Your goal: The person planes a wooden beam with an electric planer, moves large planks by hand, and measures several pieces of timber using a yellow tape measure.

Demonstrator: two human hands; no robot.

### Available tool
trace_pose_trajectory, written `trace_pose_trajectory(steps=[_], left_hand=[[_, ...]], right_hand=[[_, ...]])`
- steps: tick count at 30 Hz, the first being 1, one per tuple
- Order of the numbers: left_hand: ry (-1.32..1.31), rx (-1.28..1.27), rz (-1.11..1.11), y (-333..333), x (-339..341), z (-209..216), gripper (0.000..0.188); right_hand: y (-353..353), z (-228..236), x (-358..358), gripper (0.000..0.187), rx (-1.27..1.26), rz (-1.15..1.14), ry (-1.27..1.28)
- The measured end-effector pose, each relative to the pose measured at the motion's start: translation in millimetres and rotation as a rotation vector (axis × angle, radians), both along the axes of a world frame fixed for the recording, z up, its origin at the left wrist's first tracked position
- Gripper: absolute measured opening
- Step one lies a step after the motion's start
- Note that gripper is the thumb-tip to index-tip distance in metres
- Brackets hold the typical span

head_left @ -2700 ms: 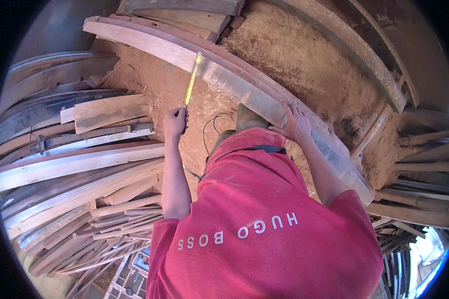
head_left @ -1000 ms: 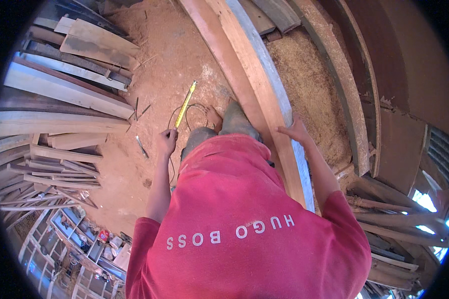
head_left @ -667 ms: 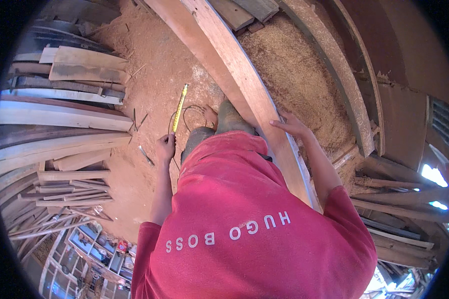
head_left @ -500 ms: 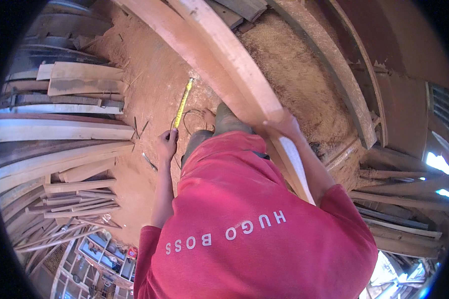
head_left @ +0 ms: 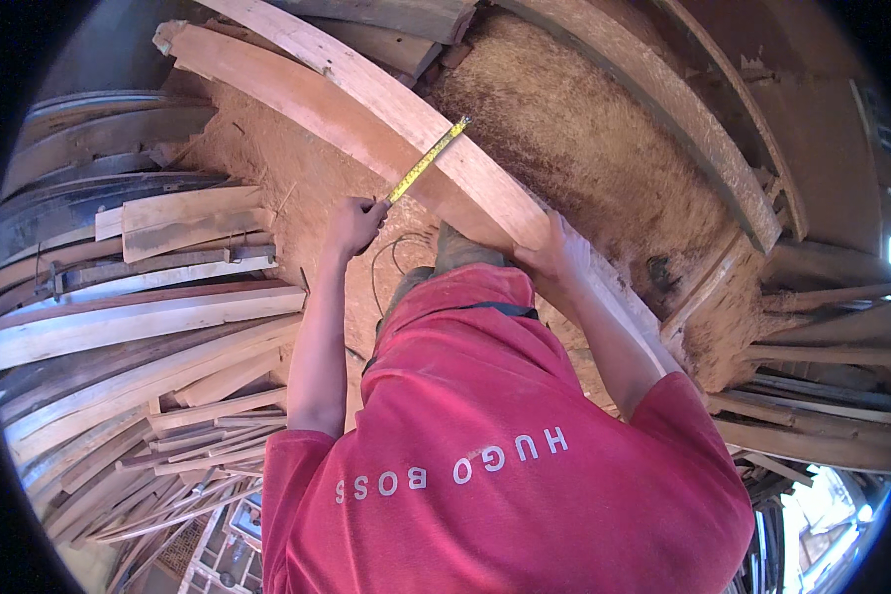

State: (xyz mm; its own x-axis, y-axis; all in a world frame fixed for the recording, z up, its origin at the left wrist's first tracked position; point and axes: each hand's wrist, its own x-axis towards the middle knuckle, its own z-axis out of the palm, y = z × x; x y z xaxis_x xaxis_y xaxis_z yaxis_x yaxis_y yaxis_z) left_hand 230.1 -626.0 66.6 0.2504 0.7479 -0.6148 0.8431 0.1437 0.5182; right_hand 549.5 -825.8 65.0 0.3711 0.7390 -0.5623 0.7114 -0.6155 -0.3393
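Note:
My left hand [head_left: 354, 226] is closed on the near end of a yellow tape measure [head_left: 428, 161]. The tape's extended blade lies across a long wooden board [head_left: 386, 96], with its tip just past the board's far edge. Around the edge of that board my right hand [head_left: 556, 255] is wrapped, at its part nearest me. The board runs from the upper left down past my right forearm, its pale narrow edge facing up and its reddish broad side facing me. My legs and one foot partly show beneath it.
Stacked planks [head_left: 148, 322] fill the left side. Sawdust [head_left: 554, 129] covers the ground beyond the board. A long beam [head_left: 663, 109] stretches along the upper right, and more timber [head_left: 812, 426] lies at the right. A thin dark cord [head_left: 374, 272] curls beside my legs.
My left hand has moved up and right, bringing the tape from above the floor onto the board. The board appears turned further left at its far end. My right hand still grips it.

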Motion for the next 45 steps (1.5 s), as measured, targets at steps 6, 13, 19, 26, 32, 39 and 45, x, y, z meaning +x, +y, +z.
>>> trace_pose_trajectory(steps=[6, 13, 19, 26, 32, 39, 45], left_hand=[[0.028, -0.130, 0.056, -25.8, -4.3, -15.1, 0.044], [-0.125, -0.188, 0.183, -40.1, -17.6, -31.0, 0.042], [-0.135, -0.174, 0.163, -38.4, -26.1, -46.5, 0.043], [-0.143, -0.217, 0.211, -37.1, -27.2, -47.3, 0.044], [-0.097, -0.224, 0.177, -36.3, -18.3, -24.6, 0.043], [-0.079, -0.150, 0.168, -39.0, -12.8, -17.0, 0.043], [-0.132, -0.131, 0.206, -43.1, -24.4, -49.0, 0.043]], right_hand=[[-8.2, -7.6, 1.5, 0.098, 0.075, 0.002, -0.029], [-4.2, -4.1, 1.7, 0.101, 0.032, 0.010, -0.009], [-7.5, -6.7, 1.6, 0.095, 0.161, 0.073, -0.082], [-10.3, -14.2, 4.0, 0.101, 0.150, 0.061, -0.053], [-7.4, -10.0, 3.2, 0.101, 0.093, 0.038, -0.024], [-12.8, -18.8, 3.1, 0.100, 0.189, 0.086, -0.101], [-15.9, -19.6, 8.2, 0.100, 0.142, 0.085, -0.063]])
